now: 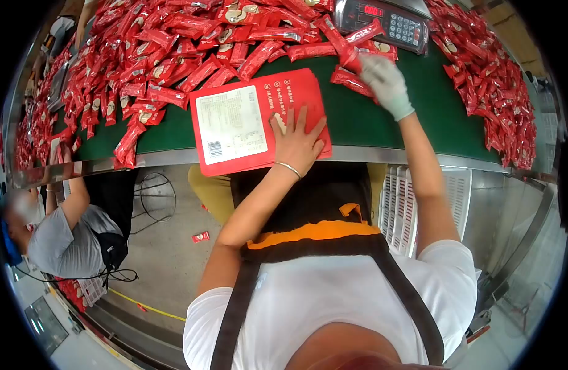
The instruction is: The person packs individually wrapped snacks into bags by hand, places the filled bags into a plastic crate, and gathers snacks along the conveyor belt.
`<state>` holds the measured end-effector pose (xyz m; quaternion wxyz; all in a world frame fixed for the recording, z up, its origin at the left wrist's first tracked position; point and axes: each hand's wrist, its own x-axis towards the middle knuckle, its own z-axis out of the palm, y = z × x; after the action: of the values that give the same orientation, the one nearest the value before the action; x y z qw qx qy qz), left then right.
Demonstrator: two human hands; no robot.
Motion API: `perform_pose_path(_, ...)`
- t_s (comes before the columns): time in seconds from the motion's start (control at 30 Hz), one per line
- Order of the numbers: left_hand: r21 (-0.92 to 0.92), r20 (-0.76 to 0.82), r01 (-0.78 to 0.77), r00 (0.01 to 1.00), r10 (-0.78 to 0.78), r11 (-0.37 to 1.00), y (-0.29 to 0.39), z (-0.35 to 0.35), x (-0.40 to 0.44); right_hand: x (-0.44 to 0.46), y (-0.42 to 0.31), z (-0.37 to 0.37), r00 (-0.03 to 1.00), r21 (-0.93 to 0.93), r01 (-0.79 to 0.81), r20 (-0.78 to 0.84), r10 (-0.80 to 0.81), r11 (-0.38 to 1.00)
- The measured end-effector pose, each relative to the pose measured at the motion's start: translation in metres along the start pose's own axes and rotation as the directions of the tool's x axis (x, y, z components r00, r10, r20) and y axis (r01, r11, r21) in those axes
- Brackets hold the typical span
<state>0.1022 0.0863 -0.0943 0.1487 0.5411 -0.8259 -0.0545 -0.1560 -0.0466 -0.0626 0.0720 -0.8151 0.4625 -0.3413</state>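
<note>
My left hand, bare with a bracelet at the wrist, lies with fingers spread on a stack of flat red packaging bags. The top bag shows a white label panel with a barcode. To the right, my right hand wears a pale glove and is slightly blurred. Its fingers are closed at the lower end of a red snack packet, which slants up and left. Another packet lies just under that hand.
Loose red packets are heaped at the back left, more at the right. A digital scale stands at the back. Below the green table's metal edge are white crates. A co-worker sits at left.
</note>
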Motion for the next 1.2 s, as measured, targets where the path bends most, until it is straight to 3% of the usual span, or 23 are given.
perform_pose_path(0.03, -0.004, 0.001, -0.006, 1.0, 0.006, 1.0, -0.001, 0.004, 0.001, -0.011, 0.004, 0.003, 0.982, -0.161, 0.129, 0.16, -0.103, 0.979)
perform_pose_path(0.1, 0.013, 0.024, -0.006, 1.0, 0.006, 1.0, -0.007, 0.01, -0.005, -0.029, 0.003, 0.004, 0.97, -0.21, 0.17, 0.209, -0.125, 0.963)
perform_pose_path(0.23, -0.022, -0.031, -0.026, 0.999, 0.026, 0.999, -0.014, 0.015, -0.011, -0.029, -0.011, -0.001, 0.954, -0.27, 0.114, 0.299, -0.029, 0.956)
perform_pose_path(0.37, 0.007, -0.033, 0.003, 0.999, -0.003, 1.0, -0.015, 0.002, 0.003, -0.028, -0.026, -0.009, 0.884, -0.225, -0.114, 0.422, 0.202, 0.968)
perform_pose_path(0.43, -0.124, 0.188, 0.217, 0.963, -0.192, 0.968, -0.018, -0.022, 0.022, -0.032, -0.033, -0.011, 0.851, -0.215, -0.206, 0.442, 0.283, 0.955)
perform_pose_path(0.5, -0.05, 0.138, 0.172, 0.977, -0.164, 0.984, -0.026, -0.03, 0.048, -0.039, -0.035, -0.008, 0.895, -0.184, -0.157, 0.39, 0.219, 0.97)
perform_pose_path(0.57, 0.033, 0.374, 0.266, 0.89, -0.259, 0.963, -0.026, -0.04, 0.079, -0.042, -0.037, -0.007, 0.9, -0.195, -0.152, 0.378, 0.217, 0.969)
perform_pose_path(0.67, -0.038, 0.409, 0.337, 0.864, -0.294, 0.941, -0.029, -0.036, 0.096, -0.04, -0.04, -0.01, 0.905, -0.194, -0.165, 0.36, 0.226, 0.967)
perform_pose_path(0.73, -0.004, 0.388, 0.352, 0.863, -0.323, 0.936, -0.02, -0.043, 0.087, -0.039, -0.054, -0.014, 0.91, -0.04, -0.263, 0.322, 0.261, 0.964)
perform_pose_path(0.77, 0.031, 0.379, 0.37, 0.855, -0.353, 0.929, -0.016, -0.047, 0.08, -0.036, -0.065, -0.011, 0.95, 0.14, -0.243, 0.236, 0.206, 0.96)
perform_pose_path(0.83, -0.037, 0.308, 0.409, 0.873, -0.378, 0.912, -0.009, -0.039, 0.064, -0.026, -0.09, -0.005, 0.971, 0.388, -0.147, 0.232, 0.058, 0.91)
perform_pose_path(0.93, -0.388, 0.009, 0.492, 0.848, -0.53, 0.78, -0.008, -0.031, 0.046, -0.03, -0.087, 0.003, 0.939, 0.284, -0.115, 0.343, 0.012, 0.952)
perform_pose_path(1.1, -0.232, -0.134, 0.32, 0.925, -0.356, 0.918, -0.016, -0.001, 0.035, -0.032, -0.08, -0.003, 0.895, 0.183, 0.097, 0.413, -0.166, 0.978)
perform_pose_path(1.2, -0.444, -0.189, 0.274, 0.902, -0.388, 0.853, -0.019, 0.002, 0.04, -0.023, -0.07, -0.001, 0.864, 0.216, 0.067, 0.476, -0.165, 0.974)
